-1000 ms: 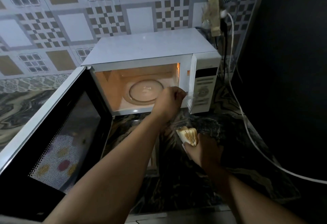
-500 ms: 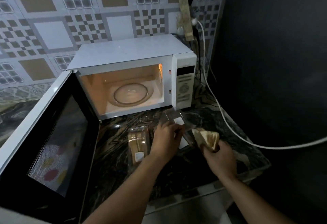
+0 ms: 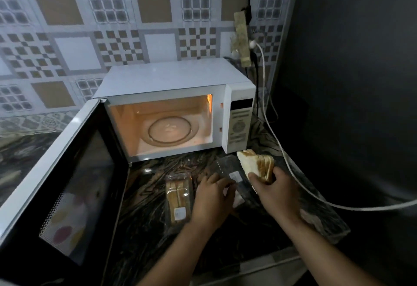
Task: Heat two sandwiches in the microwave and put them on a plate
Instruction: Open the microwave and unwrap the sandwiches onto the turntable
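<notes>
The white microwave [image 3: 171, 78] stands against the tiled wall, lit inside, with its glass turntable [image 3: 173, 130] bare. Its door [image 3: 67, 173] hangs wide open to the left. My right hand [image 3: 274, 192] grips an unwrapped sandwich [image 3: 256, 165] just in front of the control panel. My left hand [image 3: 211, 197] rests on an empty clear plastic wrapper [image 3: 232, 173] lying on the dark counter. A second sandwich in its clear pack [image 3: 178, 196] lies flat just left of my left hand. No plate is in view.
A white power cable [image 3: 293, 173] runs from a wall socket strip [image 3: 242, 39] down across the counter's right side. The dark marble counter [image 3: 144, 218] ends in a front edge close below my arms. A dark wall closes off the right.
My left hand came down from the microwave's front with the clear wrapper and set it on the counter. My right hand lifted the bare sandwich a little. The camera pulled back.
</notes>
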